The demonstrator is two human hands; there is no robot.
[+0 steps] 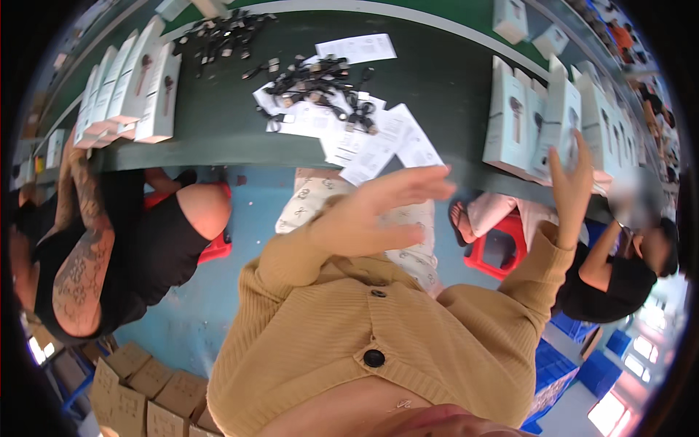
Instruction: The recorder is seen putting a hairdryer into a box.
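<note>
- Left hand [378, 211]: fingers spread and apart, palm empty, held in the air just in front of the near edge of the surface [218, 124]; sleeve of a tan knitted cardigan [342, 320] with two dark buttons showing.
- Right hand [571, 178]: fingers straight and apart, clamped on nothing, raised against the pale blue boxes [535, 120]; whether the fingertips touch a box I cannot tell.
- Pale blue boxes: upright cartons, each with a picture of a dark handled item on the front, standing in a row on the right part of the surface; about four clear near the hand, more curving off along the right rim, too bent by the lens to count. All shut; contents not seen.
- White boxes [135, 84]: a second row of like cartons on the left part of the surface, about five, leaning together, well apart from both hands. Shut.
- Paper leaflets [375, 142]: loose white printed sheets, overlapping, in the middle of the surface, some hanging over the near edge just beyond the left hand; too overlapped to count.
- Black cables [320, 84]: a tangled heap lying on the leaflets; a second heap [218, 33] farther back. Not countable.
- Brown cartons [138, 393]: about six on the floor at lower left, flaps shut.
- Red stools [499, 247]: two, one under each seated neighbour.
- Other people: one at left with a tattooed arm [80, 269], one at right in a dark top [608, 288].
</note>
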